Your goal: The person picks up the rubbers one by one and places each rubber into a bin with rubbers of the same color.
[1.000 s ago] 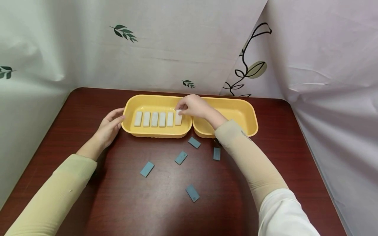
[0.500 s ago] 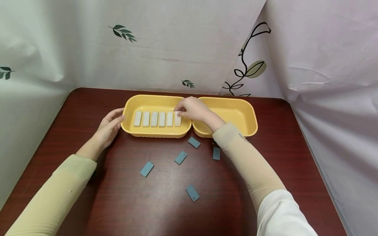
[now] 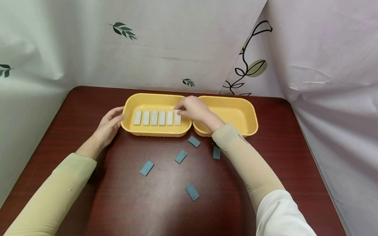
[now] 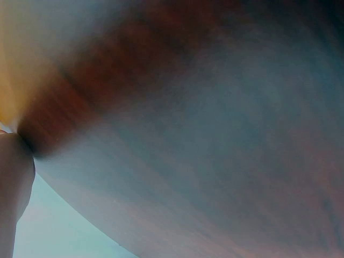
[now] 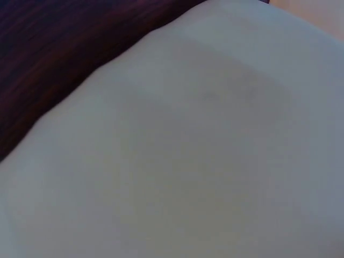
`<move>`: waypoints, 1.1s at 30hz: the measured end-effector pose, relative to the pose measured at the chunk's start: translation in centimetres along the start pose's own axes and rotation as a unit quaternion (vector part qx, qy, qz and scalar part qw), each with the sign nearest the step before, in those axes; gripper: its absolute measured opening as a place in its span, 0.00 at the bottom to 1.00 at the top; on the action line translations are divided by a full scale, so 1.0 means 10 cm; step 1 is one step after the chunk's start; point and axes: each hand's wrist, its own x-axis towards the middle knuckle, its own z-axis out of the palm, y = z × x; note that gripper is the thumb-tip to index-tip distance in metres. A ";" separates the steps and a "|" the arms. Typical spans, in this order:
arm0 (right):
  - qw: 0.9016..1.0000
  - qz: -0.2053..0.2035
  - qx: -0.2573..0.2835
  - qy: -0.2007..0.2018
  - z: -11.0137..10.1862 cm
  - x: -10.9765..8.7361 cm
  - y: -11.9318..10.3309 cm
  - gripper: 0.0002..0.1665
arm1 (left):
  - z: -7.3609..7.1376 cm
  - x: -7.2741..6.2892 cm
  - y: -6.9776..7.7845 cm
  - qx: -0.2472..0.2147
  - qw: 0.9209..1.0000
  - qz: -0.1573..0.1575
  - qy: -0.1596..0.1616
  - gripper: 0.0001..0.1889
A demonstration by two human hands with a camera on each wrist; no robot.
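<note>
In the head view my right hand [image 3: 193, 107] reaches into the left yellow tray [image 3: 157, 134] and pinches the far end of a white rectangular block [image 3: 178, 118]. This block is the rightmost in a row of several white blocks [image 3: 154, 118] lying side by side in the tray. My left hand [image 3: 109, 126] is at the tray's left end, thumb and fingers touching its rim. A finger [image 4: 13, 177] shows against a blurred yellow edge in the left wrist view. Pale sleeve cloth [image 5: 161, 161] fills most of the right wrist view.
A second yellow tray [image 3: 252, 114] stands against the right end of the first, partly covered by my right forearm. Several blue-grey blocks [image 3: 180, 156] lie scattered on the dark red table [image 3: 133, 203] in front. A patterned white curtain [image 3: 147, 49] hangs behind.
The rightmost white block has settled slightly nearer, in line with the others, my right hand still holding it. My left hand stays at the tray rim.
</note>
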 end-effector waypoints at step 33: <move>0.998 0.016 -0.059 0.017 0.03 0.01 -0.03 0.14 | 0.00 0.00 0.01 -0.006 1.000 -0.005 0.003 0.13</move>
